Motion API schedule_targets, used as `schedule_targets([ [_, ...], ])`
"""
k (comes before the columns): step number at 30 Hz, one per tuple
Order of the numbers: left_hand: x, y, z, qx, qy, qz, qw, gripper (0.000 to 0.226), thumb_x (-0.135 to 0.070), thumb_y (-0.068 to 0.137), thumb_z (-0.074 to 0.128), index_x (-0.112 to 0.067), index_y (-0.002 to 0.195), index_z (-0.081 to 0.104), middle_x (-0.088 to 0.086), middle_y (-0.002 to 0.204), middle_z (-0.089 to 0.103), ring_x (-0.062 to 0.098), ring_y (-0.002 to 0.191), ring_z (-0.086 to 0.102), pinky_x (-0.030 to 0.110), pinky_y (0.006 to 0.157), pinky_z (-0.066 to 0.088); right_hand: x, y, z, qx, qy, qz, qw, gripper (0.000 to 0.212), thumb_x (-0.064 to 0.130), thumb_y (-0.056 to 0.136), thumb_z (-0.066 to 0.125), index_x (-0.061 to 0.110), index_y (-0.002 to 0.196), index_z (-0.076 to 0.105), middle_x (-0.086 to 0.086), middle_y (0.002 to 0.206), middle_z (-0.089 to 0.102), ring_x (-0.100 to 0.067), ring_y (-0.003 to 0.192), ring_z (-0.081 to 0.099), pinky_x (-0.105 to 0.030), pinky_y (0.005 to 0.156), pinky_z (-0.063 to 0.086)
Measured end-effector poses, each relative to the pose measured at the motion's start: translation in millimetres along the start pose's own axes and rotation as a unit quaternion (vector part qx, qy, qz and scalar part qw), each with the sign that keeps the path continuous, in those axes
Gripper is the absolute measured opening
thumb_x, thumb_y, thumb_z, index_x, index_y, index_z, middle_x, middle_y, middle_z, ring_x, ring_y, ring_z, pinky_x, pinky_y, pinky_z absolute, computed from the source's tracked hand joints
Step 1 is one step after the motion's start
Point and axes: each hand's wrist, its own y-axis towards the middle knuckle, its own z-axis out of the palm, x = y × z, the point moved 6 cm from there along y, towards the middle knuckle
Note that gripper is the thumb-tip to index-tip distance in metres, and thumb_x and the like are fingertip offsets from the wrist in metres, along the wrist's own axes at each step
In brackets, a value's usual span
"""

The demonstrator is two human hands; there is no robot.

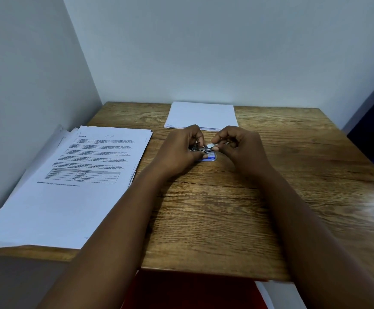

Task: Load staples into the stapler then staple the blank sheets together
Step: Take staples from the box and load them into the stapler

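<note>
My left hand (179,150) grips a small dark metal stapler (195,147), mostly hidden under its fingers. My right hand (237,146) pinches a silvery strip of staples (210,146) between thumb and forefinger, its end touching the stapler. Under both hands a small blue staple box (210,157) lies on the wooden table (215,208). A stack of blank white sheets (201,114) rests at the table's far edge, just beyond my hands.
A thick pile of printed pages (74,181) covers the table's left side and overhangs its near edge. White walls close in behind and to the left. Something dark blue (373,134) stands at the right. Something red shows below the near edge.
</note>
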Motion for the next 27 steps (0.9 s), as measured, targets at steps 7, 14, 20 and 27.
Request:
schedule_targets([
  [7,-0.1,1.3,1.4,-0.006,-0.002,0.009,1.0,0.033,-0.012,0.073,0.083,-0.027,0.079,0.055,0.0,0.071,0.067,0.011,0.062,0.055,0.029,0.057,0.039,-2.2,1.1,1.1,0.015,-0.009,0.001,1.0,0.011,0.001,0.078,0.076,0.009,0.086,0.074,0.006,0.082,0.071,-0.007,0.074,0.064,-0.021,0.066,0.05],
  [14,-1.2,0.4,1.5,-0.004,-0.001,0.019,1.0,0.033,-0.012,0.074,0.084,-0.024,0.083,0.055,-0.002,0.074,0.066,0.011,0.064,0.055,0.027,0.055,0.038,-3.7,1.7,4.9,0.022,-0.022,-0.01,0.999,0.016,0.001,0.077,0.077,0.012,0.088,0.076,0.014,0.082,0.068,0.001,0.072,0.062,-0.01,0.065,0.044],
  [20,-0.5,0.2,1.7,-0.003,0.0,0.018,1.0,0.03,-0.011,0.074,0.084,-0.021,0.084,0.057,0.0,0.075,0.067,0.015,0.064,0.058,0.031,0.057,0.041,-5.6,2.0,1.2,0.015,-0.013,-0.005,1.0,0.018,-0.001,0.073,0.08,0.006,0.089,0.074,0.008,0.087,0.067,0.001,0.071,0.062,-0.012,0.066,0.048],
  [27,0.1,0.9,2.8,0.0,-0.002,0.015,1.0,0.03,-0.011,0.075,0.083,-0.02,0.084,0.057,0.004,0.078,0.07,0.026,0.072,0.064,0.035,0.059,0.046,-3.6,1.8,0.0,0.012,-0.027,-0.009,1.0,0.018,0.0,0.073,0.081,0.009,0.086,0.074,0.011,0.083,0.066,-0.006,0.074,0.066,-0.02,0.067,0.054],
])
